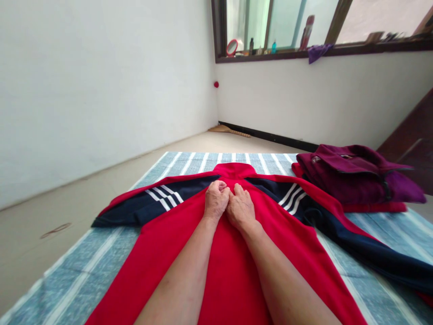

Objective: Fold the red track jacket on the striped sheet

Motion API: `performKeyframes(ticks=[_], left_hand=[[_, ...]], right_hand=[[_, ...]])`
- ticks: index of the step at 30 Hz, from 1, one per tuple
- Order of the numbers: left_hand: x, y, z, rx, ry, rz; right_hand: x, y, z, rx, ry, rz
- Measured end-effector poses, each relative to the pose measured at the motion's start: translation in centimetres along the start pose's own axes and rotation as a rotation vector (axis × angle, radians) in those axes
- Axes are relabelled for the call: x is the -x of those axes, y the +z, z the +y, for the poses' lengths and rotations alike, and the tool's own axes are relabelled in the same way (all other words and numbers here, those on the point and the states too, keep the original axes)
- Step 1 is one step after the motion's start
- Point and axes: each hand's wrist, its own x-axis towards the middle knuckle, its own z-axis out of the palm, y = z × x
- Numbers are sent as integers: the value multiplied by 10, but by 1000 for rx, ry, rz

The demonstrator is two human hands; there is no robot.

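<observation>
A red jacket (pixel 233 253) with dark navy sleeve panels and white stripes lies spread out with its collar at the far end. Just below the collar, my left hand (pixel 217 198) has its fingers curled, pinching the red cloth. My right hand (pixel 240 205) is right beside it, almost touching, its fingers bent down and closed on the same cloth. The fingertips are partly hidden. One sleeve is folded short on the left, while the other stretches out to the lower right.
A blue-grey striped sheet (pixel 81 280) lies under the jacket. At the right sits a stack of folded purple and red clothes (pixel 352 180). A brush-like object (pixel 230 130) lies by the wall, and a loop of cord (pixel 56 230) is on the floor. Bottles and a round mirror (pixel 232 47) line the windowsill.
</observation>
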Motion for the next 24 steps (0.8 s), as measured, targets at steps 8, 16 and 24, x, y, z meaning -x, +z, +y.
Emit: performKeyframes(ticks=[8, 16, 24], left_hand=[[-6, -8, 1, 239, -180, 62], [-19, -31, 5, 310, -326, 101], [-22, -33, 1, -43, -193, -43]], right_hand=[[-3, 7, -2, -1, 4, 60], [-5, 8, -2, -19, 11, 76], [-4, 10, -3, -48, 12, 89]])
